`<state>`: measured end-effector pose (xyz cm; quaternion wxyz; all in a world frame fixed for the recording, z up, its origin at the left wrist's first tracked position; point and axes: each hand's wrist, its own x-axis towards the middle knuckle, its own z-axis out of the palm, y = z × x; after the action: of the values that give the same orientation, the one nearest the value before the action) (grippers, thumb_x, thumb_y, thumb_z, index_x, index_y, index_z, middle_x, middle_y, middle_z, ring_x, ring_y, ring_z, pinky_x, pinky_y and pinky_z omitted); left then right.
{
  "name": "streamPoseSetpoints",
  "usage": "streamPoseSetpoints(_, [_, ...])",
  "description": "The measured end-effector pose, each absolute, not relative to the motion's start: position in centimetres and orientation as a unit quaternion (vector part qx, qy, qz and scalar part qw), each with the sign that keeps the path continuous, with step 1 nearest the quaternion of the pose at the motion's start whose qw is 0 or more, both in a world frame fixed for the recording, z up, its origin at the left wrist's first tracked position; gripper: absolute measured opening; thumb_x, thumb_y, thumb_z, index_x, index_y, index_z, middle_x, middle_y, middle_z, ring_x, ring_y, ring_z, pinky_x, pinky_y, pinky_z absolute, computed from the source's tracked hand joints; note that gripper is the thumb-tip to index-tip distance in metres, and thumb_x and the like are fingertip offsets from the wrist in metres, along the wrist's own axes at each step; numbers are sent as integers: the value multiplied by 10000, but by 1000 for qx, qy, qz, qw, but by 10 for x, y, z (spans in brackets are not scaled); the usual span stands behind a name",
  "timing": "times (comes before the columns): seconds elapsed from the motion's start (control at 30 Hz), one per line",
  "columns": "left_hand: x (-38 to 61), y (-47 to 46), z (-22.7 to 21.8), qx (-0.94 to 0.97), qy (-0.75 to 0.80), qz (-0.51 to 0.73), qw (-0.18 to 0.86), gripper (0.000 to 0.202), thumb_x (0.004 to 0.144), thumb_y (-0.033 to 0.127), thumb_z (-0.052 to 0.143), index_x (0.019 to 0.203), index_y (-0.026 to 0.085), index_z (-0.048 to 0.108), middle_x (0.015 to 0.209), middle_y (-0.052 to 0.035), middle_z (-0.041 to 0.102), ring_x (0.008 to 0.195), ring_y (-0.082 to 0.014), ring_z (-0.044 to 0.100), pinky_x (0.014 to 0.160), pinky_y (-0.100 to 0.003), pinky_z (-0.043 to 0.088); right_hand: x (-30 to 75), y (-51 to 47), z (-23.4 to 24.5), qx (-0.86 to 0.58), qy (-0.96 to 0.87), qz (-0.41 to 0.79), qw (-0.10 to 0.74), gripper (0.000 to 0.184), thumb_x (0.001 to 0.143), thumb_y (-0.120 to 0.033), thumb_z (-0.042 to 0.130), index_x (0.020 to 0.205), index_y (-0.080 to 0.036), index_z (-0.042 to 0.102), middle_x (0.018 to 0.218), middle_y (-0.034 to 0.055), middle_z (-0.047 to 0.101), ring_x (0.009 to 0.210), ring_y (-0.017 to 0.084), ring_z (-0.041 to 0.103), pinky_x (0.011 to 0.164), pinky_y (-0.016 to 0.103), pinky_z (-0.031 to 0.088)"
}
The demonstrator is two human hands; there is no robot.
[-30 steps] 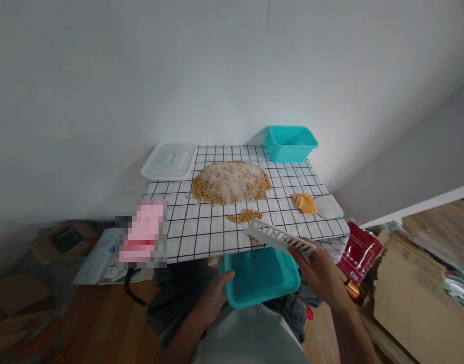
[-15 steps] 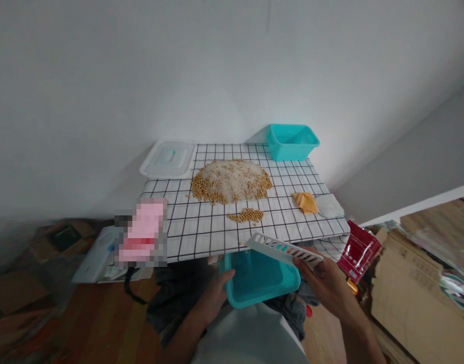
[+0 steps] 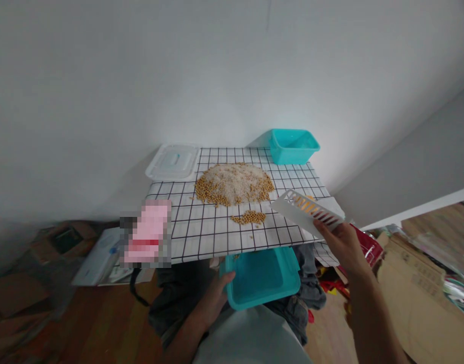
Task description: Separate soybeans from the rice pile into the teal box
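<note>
Fingers of the right hand (image 3: 343, 240) are closed around the near end of a white plastic scoop with a row of slots (image 3: 294, 215), which I see held at a tilt over the right front part of the surface (image 3: 213, 240), covered in white cloth with a black grid. Just beyond these fingers, an orange cloth (image 3: 311, 197) shows through and above the slots, with a folded white cloth (image 3: 332, 204) beside it.

Low and to the left of the right fingers, the left hand (image 3: 217, 293) grasps the left side of a rectangular turquoise plastic box (image 3: 260, 280) below the surface's front edge. I see its thumb over the rim; its other fingers are mostly hidden from me. A few beans lie in the box's far left corner, ahead of that thumb.

Left of the scoop and farther from the left fingers, I make out a small patch of yellow-tan round beans (image 3: 250, 217). Beyond it sits a broad mixed heap of pale grains and yellow-tan beans (image 3: 234, 182). Well ahead of the right fingers stands a second turquoise plastic box (image 3: 292, 154).
</note>
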<state>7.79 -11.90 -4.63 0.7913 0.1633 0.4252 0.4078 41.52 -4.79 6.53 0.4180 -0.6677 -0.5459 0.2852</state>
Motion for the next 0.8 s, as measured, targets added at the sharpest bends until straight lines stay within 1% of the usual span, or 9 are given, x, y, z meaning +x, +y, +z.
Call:
streamPoseSetpoints(0.1, [80,-120,-46,148,411,412,800,620,872,390,699,1441,264,488,1405,-105,638,1354,-338,548,1151,-528,399,414,-34,59,-653,-552,303,421,471,892,-478,669,1224,-148,719,1173,109,760,1118,327,692,1008,487,513])
streamPoseSetpoints(0.2, [80,-121,-46,147,407,421,797,646,881,361,697,1473,293,447,1412,-96,635,1363,-330,540,1153,-516,399,405,-34,52,-633,-555,336,422,467,899,-474,664,1236,-155,712,1203,105,749,1155,326,677,1018,495,508])
streamPoseSetpoints(0.3, [77,-121,-48,148,398,419,803,658,910,321,665,1507,282,390,1418,-90,630,1367,-316,538,1151,-508,406,398,-38,48,-626,-536,371,429,477,892,-480,672,1235,-151,711,1181,111,757,1127,322,694,983,482,536])
streamPoseSetpoints(0.5, [72,-121,-50,145,397,411,808,657,930,314,644,1524,278,366,1460,-85,596,1372,-309,535,1158,-504,406,394,-41,50,-642,-526,379,409,470,884,-497,678,1190,-144,724,1124,119,775,1082,327,710,957,484,548])
streamPoseSetpoints(0.63, [72,-122,-56,139,393,412,810,697,920,327,657,1541,303,341,1472,-70,588,1394,-315,510,1172,-525,388,392,-46,51,-648,-539,367,394,470,892,-507,663,1197,-153,721,1161,102,765,1104,329,697,956,454,543])
streamPoseSetpoints(0.7, [72,-122,-61,141,389,415,810,695,911,336,662,1536,299,361,1468,-71,593,1406,-325,494,1183,-541,371,390,-50,51,-656,-547,353,382,466,890,-521,657,1170,-157,735,1133,93,773,1082,328,701,924,427,553])
streamPoseSetpoints(0.8, [71,-122,-67,151,385,411,812,658,908,350,661,1514,272,418,1463,-84,597,1415,-343,480,1197,-559,343,389,-56,54,-672,-548,344,359,455,884,-530,656,1117,-152,754,1024,86,792,982,319,723,814,384,576])
